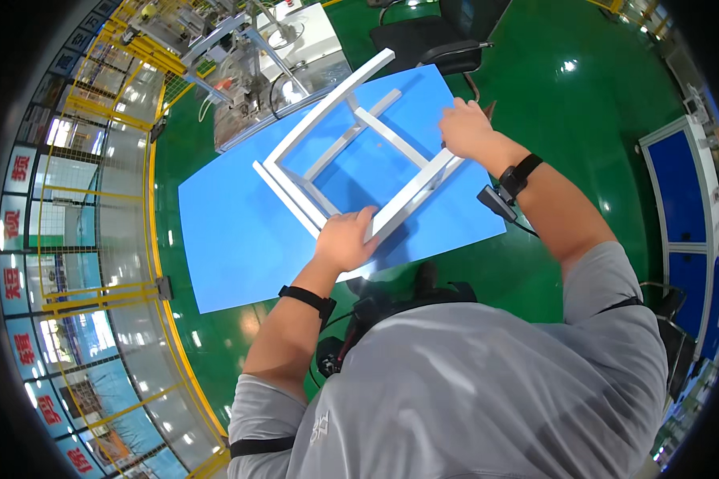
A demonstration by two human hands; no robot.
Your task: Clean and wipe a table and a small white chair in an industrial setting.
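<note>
A white frame of square bars [326, 111], shaped like a stool or small stand, rests on the blue tabletop [233, 239]. My left hand [347, 239] grips its near corner, with the thumb and fingers around the bars. At the right end of the frame is my right hand [464, 129], fingers curled by the end of a bar; a small dark piece shows under it, too hidden to name. One white bar [290, 200] runs close along the frame's left side.
Behind the table stands a machine bench with metal framework [275, 54]. A black chair [431, 42] is beyond the far right corner. Yellow safety fencing [156, 239] runs along the left, and a blue-panelled cabinet [677, 185] stands at the right.
</note>
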